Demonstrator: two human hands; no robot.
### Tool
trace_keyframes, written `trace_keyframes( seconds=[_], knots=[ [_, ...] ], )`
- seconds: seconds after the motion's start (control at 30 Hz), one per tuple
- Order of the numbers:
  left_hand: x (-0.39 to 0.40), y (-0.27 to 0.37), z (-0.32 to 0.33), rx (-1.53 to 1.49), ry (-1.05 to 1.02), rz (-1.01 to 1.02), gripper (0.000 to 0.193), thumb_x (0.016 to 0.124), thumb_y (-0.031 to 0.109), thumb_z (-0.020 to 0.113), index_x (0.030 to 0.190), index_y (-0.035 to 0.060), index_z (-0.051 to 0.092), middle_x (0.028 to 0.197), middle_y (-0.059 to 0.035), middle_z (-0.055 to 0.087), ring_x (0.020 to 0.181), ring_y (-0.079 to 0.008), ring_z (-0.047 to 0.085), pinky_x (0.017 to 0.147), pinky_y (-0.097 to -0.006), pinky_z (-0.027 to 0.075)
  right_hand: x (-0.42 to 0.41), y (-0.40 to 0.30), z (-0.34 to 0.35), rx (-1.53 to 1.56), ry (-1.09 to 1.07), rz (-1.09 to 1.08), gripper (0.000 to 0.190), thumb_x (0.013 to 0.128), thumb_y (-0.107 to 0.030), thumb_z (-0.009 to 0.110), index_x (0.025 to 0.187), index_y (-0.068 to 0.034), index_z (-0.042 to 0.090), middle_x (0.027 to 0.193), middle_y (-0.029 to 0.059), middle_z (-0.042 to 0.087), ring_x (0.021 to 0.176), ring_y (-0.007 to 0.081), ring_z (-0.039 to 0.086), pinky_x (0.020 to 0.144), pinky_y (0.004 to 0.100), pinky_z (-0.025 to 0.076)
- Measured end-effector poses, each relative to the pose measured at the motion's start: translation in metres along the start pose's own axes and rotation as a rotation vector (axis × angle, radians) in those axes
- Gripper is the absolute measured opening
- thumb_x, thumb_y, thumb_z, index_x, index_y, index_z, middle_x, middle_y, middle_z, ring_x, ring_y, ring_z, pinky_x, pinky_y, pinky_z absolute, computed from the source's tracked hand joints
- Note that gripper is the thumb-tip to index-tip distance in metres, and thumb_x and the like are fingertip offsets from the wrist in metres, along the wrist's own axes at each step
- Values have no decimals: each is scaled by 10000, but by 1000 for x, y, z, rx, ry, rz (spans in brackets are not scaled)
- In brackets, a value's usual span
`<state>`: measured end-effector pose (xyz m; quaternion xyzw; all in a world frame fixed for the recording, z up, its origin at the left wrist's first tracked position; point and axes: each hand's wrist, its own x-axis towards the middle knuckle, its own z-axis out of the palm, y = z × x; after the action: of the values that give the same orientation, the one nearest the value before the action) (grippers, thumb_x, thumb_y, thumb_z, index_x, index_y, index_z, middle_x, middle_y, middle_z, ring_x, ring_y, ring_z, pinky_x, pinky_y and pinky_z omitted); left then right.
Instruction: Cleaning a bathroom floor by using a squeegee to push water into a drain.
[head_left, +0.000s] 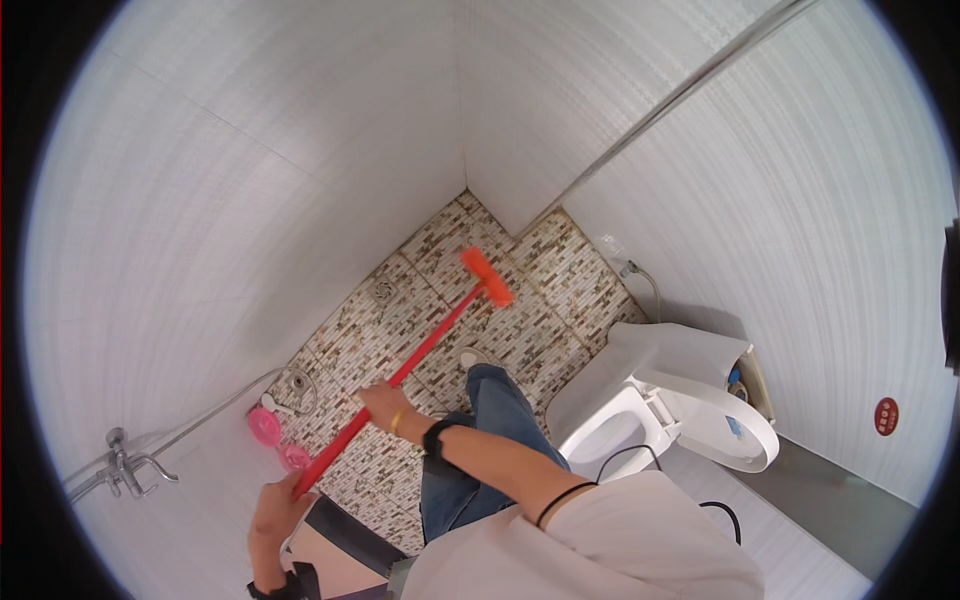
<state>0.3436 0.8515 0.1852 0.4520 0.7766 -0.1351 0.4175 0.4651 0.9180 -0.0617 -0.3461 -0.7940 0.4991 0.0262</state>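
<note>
My right hand (386, 409) grips the middle of a red mop handle (427, 349). Higher up, my left hand (276, 514) is closed around the handle's end, near the left wall. The handle slants away from me across the mosaic-patterned tile floor (536, 341). At its far end an orange mop head (486, 277), slightly blurred, is over the tiles short of the wall corner. My shoe (471, 358) is on the floor to the right of the handle.
A white toilet (607, 435) with raised lid stands at right, its tank partly uncovered. Chrome taps (127, 469) project at left. Below them lie a white shower head (276, 405) and pink plastic items (264, 427). Floor drains (383, 291) sit near the left wall. A wall edge juts in ahead.
</note>
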Motion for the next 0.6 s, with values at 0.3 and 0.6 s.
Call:
trace_keyframes(
  seconds=[0.3, 0.6],
  knots=[
    [106, 90, 125, -122, -57, 343, 365, 716, 233, 553, 1025, 74, 439, 690, -197, 554, 671, -365, 536, 586, -434, 426, -69, 184, -82, -253, -50, -23, 139, 601, -124, 569, 694, -71, 480, 706, 101, 529, 740, 286, 511, 686, 365, 405],
    [49, 2, 56, 25, -34, 24, 308, 723, 233, 548, 986, 88, 482, 743, -167, 568, 701, -341, 541, 623, -420, 427, -13, 80, 6, -184, -56, 11, 129, 606, -98, 568, 703, -63, 490, 745, 84, 510, 793, 281, 480, 684, 377, 421]
  ],
)
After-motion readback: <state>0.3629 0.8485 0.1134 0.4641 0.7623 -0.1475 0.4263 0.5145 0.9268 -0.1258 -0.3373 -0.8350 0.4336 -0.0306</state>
